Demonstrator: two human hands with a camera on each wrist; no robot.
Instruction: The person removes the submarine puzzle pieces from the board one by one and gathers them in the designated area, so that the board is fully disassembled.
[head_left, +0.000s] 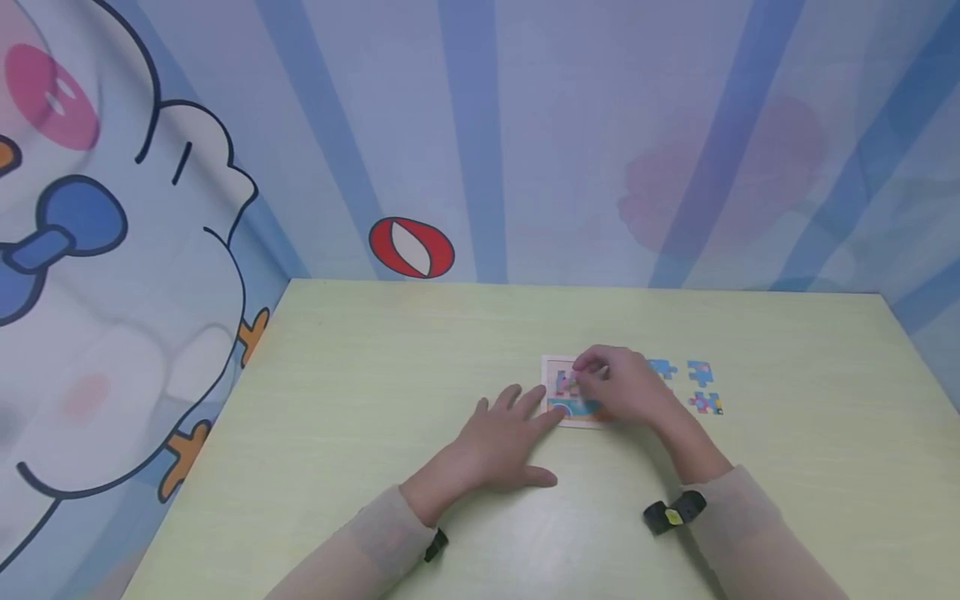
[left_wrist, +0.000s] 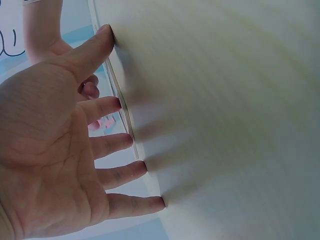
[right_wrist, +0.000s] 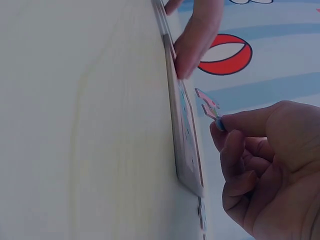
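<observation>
A small jigsaw puzzle tray [head_left: 545,375] with a pale rim lies on the table, with a blue and orange picture along its near part. My right hand [head_left: 622,385] is over it, hiding much of its right side. Between thumb and forefinger it pinches a pink and blue puzzle piece [right_wrist: 209,105], held just off the tray in the right wrist view. The left hand [head_left: 501,442] lies with fingers straight and spread at the tray's left and near edges. One of its fingertips rests on the tray's near left corner.
Several loose puzzle pieces lie right of the tray, among them a blue piece [head_left: 701,372], a multicoloured piece [head_left: 706,403] and another blue one [head_left: 663,368] partly behind the right hand. The pale table [head_left: 375,358] meets a printed wall [head_left: 570,167] at its far edge.
</observation>
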